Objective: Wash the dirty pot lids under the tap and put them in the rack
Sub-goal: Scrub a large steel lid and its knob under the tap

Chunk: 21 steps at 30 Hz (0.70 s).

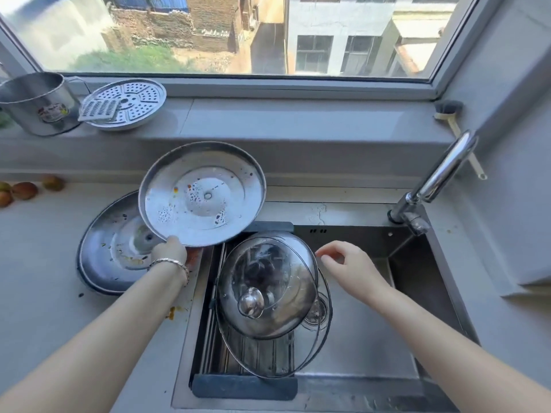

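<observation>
Left hand: gripping the lower rim of a steel lid, fingers curled onto the edge, tips hidden behind it. Lid held tilted above the counter's edge beside the sink, underside to the camera, spotted with brown and orange residue.

Second steel lid: lying upside down on the counter, partly behind the held lid and the left wrist, food scraps inside.

Right hand: hovering over the sink, holding nothing, fingers loosely bent and slightly apart.

Rack: set across the sink's left side, carrying a knobbed glass lid leaning over a lower glass lid.

Tap: at the right rear corner.
</observation>
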### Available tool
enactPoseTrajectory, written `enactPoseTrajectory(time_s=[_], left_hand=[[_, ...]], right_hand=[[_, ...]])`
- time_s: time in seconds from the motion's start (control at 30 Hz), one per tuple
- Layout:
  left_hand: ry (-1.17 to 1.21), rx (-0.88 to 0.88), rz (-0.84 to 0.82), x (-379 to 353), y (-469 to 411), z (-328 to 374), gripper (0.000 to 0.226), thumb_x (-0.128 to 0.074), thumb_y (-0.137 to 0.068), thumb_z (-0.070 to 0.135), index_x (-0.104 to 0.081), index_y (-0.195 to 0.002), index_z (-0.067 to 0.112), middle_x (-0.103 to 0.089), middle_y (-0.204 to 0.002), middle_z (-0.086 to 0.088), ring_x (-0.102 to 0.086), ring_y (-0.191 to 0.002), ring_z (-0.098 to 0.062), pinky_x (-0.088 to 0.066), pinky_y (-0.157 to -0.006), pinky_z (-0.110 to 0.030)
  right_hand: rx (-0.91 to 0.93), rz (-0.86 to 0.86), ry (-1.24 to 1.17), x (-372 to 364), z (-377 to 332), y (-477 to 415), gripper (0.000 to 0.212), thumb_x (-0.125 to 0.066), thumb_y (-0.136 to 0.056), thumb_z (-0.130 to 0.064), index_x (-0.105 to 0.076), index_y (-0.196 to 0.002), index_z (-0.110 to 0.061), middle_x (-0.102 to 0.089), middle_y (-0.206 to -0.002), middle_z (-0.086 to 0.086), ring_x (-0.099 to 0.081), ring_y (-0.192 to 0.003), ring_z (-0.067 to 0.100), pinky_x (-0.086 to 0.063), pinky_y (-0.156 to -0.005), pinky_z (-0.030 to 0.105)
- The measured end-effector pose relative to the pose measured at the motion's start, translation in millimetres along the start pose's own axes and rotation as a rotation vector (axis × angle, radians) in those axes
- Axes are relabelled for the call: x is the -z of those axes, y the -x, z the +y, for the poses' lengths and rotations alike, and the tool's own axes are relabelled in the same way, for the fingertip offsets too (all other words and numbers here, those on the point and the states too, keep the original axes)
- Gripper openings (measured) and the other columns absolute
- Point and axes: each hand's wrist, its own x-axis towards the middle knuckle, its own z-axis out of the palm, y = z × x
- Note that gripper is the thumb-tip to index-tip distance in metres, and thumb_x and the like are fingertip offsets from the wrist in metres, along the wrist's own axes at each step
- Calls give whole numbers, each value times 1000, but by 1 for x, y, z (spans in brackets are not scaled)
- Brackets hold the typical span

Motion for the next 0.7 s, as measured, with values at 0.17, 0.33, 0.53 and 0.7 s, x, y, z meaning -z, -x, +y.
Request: enactPoseTrajectory(time_s=[0.17, 0.33, 0.53, 0.7], left_hand=[[-197, -290, -3, -7, 70, 6, 26, -35, -97, 18, -54, -108, 4, -52, -103, -12, -52, -83, -29, -44, -74, -39], [-463, -510, -75, -22, 127, -8, 36, -26, -101, 31, -50, -83, 11, -46, -85, -2, -41, -77, -19, -22, -70, -26], [-523, -515, -170, -63, 161, -45, 40, -28, -100, 30, -43, -65, 18, -44, -70, 8, -44, -67, -13, -22, -56, -30], [-569, -470, -183, -95, 173, -71, 43, -29, -99, 33, -40, -63, 13, -43, -65, 0, -39, -61, -14, -27, -55, -31]], right_hand=[[-65, 48, -17, 34, 35, 3, 17, -54, -88, -10, -66, -88, -21, -66, -89, -5, -56, -81, 8, -40, -66, 11], [-180, 132, -5, 81, 81, 1, 15, -52, -88, -12, -66, -89, -20, -61, -82, -8, -55, -79, 8, -42, -64, 18], [-476, 260, -196, 122, 112, -23, 32, -49, -91, -30, -58, -77, -2, -62, -70, 15, -59, -58, 28, -51, -58, 33], [-617, 180, -164, 141, 116, -52, 52, -47, -87, -55, -55, -87, -4, -63, -73, 16, -57, -50, 23, -42, -45, 23]])
